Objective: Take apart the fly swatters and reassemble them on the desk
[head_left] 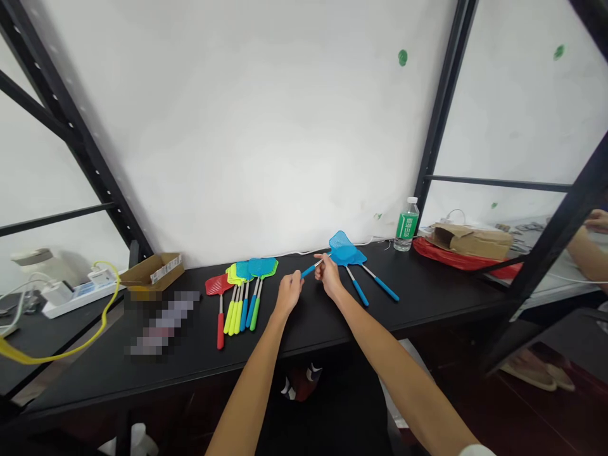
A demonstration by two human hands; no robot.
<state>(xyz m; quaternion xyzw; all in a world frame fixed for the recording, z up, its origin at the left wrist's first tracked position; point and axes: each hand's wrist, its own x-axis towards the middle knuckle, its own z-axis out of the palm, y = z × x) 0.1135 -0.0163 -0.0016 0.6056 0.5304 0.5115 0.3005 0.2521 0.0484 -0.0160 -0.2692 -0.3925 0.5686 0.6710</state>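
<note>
Out in front of me, my left hand [289, 292] is closed around the end of the blue handle [310, 270] of a fly swatter. My right hand [328, 273] grips the same swatter farther up, around its thin shaft, its index finger extended. The held swatter slants up to the right, where its head overlaps other blue swatter heads [349, 254]. Two blue-handled fly swatters [360, 292] lie on the black tabletop [304, 329] to the right. Left of my hands lie a red fly swatter [220, 316] and several yellow, blue and green ones [244, 297], side by side with heads overlapping.
A water bottle [407, 225] stands at the back right near a black metal post. An open cardboard box [156, 273] sits left, near a power strip [80, 296] and yellow cable [107, 310]. At far right are a red bag [463, 258] and another person's arm [589, 250].
</note>
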